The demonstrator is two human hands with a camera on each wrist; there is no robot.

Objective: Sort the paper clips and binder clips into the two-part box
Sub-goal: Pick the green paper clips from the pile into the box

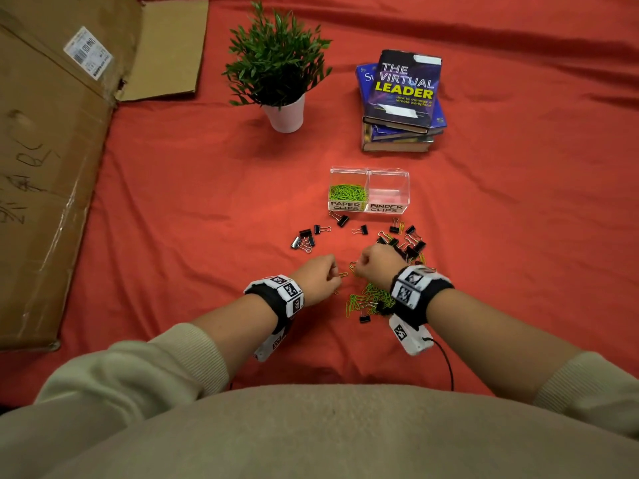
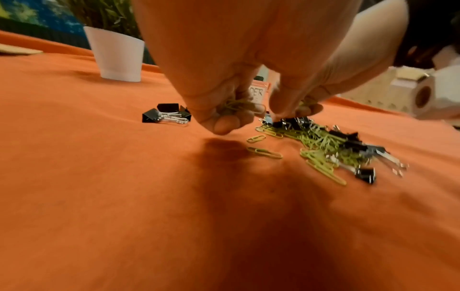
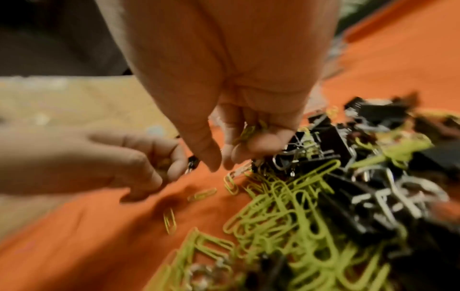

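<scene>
On a red-draped tabletop [image 1: 173, 202], a sorting job is caught well short of its end. Green paper clips [image 1: 347, 193] already fill part of the left compartment of the clear box [image 1: 369, 174], labelled "PAPER CLIPS"; the right compartment, labelled "BINDER CLIPS", appears bare. Black binder clips [image 1: 306, 238] are strewn across the cloth just in front of the box, none yet sorted as far as can be judged, and a tangled heap [image 3: 311, 206] of green wire clips and black clamps with silver handles is seen below the right wrist. The left hand [image 1: 316, 280] is curled round a small bunch of paper clips, as shown in the left wrist view; the right hand [image 1: 375, 266] is likewise curled, with yellow-green clips pinched inside its fingers. Both hands are held close together, just above the cloth at the heap's near edge. A few loose paper clips lie between them. A potted plant [image 1: 276, 63] and stacked books [image 1: 401, 98] are seen beyond the box.
</scene>
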